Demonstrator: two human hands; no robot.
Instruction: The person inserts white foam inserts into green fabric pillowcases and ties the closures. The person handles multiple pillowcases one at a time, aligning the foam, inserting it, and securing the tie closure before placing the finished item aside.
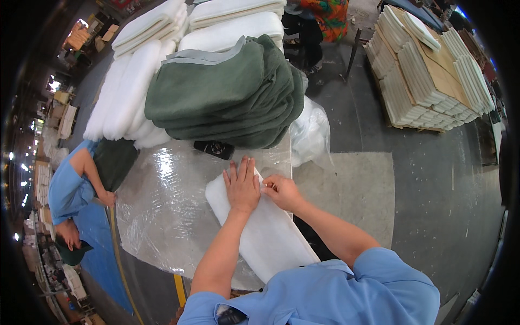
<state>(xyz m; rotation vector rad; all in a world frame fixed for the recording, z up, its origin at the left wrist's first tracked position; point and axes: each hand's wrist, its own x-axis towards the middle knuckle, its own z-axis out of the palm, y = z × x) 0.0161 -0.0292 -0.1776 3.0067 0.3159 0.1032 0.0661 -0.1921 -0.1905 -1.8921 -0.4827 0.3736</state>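
Note:
A long white padded cushion piece (pixel 271 233) lies slantwise on the plastic-covered table (pixel 162 211), its near end against my shirt. My left hand (pixel 242 187) rests flat on its far end, fingers stretched out. At the right edge of the padding my right hand (pixel 281 192) is closed in a pinch; what its fingertips hold, if anything, is too small to make out. Just beyond my hands stands a tall pile of dark green fabric covers (pixel 216 92), the top one with a grey edge. A small black device (pixel 214 149) lies at the foot of that pile.
White padded pieces (pixel 127 92) are stacked behind and left of the green pile. A person in blue (pixel 73 184) bends at the table's left side, holding dark green fabric. Clear plastic (pixel 313 132) hangs at the right edge. A pallet of stacked white slabs (pixel 428 76) stands far right.

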